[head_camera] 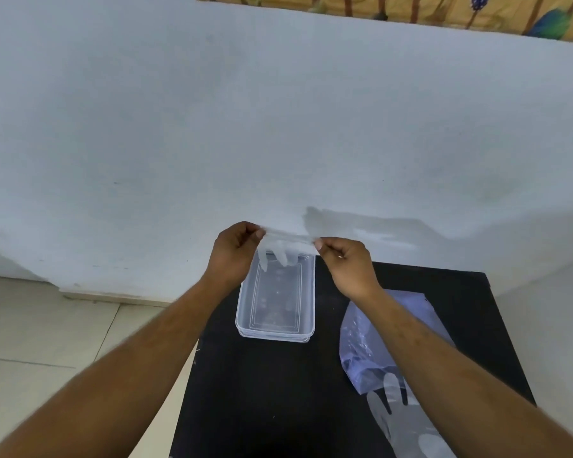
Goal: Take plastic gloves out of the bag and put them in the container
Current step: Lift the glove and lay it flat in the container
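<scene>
A thin clear plastic glove (280, 251) hangs stretched between my two hands, fingers pointing down over the far end of the container. My left hand (234, 254) pinches its cuff on the left and my right hand (346, 266) pinches it on the right. Below them a clear rectangular plastic container (245, 320) sits on the black table (268, 391). The glove's fingertips reach just past the container's far rim. To the right lies the crumpled bluish plastic bag (361, 342), partly under my right forearm. Another clear glove (389, 414) lies flat near the bag's mouth.
The small black table stands against a white wall (278, 127). Pale tiled floor (47, 342) shows to the left of the table. A patterned orange cloth (411, 8) hangs at the top of the wall.
</scene>
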